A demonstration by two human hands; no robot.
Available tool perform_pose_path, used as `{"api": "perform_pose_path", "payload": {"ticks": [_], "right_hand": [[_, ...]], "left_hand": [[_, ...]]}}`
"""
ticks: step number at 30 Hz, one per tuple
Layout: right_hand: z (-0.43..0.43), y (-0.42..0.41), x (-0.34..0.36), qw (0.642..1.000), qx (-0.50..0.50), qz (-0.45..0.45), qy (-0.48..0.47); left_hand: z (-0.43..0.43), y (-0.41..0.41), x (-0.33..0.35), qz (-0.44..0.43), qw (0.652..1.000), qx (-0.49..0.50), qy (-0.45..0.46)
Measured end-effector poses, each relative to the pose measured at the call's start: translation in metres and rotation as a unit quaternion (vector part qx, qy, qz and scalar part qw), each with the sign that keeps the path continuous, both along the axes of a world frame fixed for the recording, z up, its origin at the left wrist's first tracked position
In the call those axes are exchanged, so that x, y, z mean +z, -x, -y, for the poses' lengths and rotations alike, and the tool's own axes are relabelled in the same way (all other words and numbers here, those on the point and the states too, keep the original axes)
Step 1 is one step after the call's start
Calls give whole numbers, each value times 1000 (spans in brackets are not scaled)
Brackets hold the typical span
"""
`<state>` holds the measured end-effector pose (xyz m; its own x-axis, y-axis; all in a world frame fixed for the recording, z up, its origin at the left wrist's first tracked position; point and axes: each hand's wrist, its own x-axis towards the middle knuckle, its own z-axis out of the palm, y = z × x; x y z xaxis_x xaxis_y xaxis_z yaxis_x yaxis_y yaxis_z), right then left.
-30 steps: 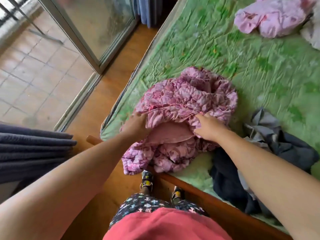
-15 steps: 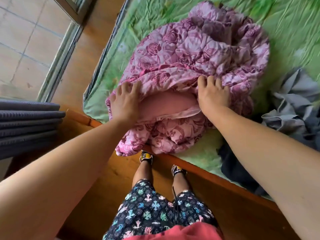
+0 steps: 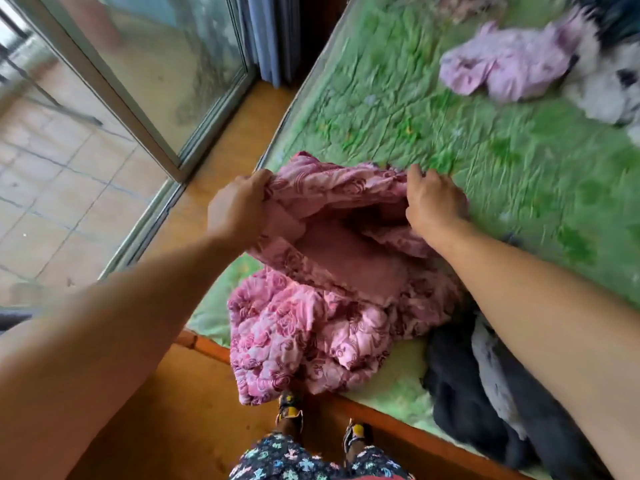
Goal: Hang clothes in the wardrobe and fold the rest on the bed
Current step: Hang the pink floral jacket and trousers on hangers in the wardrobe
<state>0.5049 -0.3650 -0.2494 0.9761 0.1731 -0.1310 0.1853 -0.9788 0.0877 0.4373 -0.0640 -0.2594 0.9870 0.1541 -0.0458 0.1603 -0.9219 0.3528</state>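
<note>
A pink quilted garment with a rose print (image 3: pixel 304 327) lies bunched at the near corner of the bed (image 3: pixel 450 140), which has a crinkled green cover. Its plain pink lining shows in the middle. My left hand (image 3: pixel 239 206) grips the garment's upper edge at the left. My right hand (image 3: pixel 433 199) holds the same edge at the right, fingers curled over the fabric. The lower part hangs over the bed's wooden foot rail (image 3: pixel 398 424).
A dark and grey heap of clothes (image 3: pixel 485 393) lies under my right forearm. A lilac garment (image 3: pixel 502 67) and a white-and-black one (image 3: pixel 609 88) lie at the far right. A sliding glass door (image 3: pixel 145 64) and wooden floor (image 3: pixel 194 216) are on the left.
Both hands have moved from pressing on the middle of the pink garment to gripping its far edge and lifting it open. The view has swung up and is blurred.
</note>
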Motion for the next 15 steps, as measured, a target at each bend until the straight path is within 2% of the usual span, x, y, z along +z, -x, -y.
{"api": "perform_pose_path", "payload": {"ticks": [2, 10, 15], "right_hand": [[6, -14, 55, 999, -5, 51, 1], [38, -22, 261, 973, -68, 221, 32], [61, -3, 380, 930, -84, 332, 136]], "left_hand": [[0, -29, 56, 43, 998, -25, -46], [20, -95, 271, 226, 961, -123, -102], [30, -102, 394, 334, 918, -168, -135]]}}
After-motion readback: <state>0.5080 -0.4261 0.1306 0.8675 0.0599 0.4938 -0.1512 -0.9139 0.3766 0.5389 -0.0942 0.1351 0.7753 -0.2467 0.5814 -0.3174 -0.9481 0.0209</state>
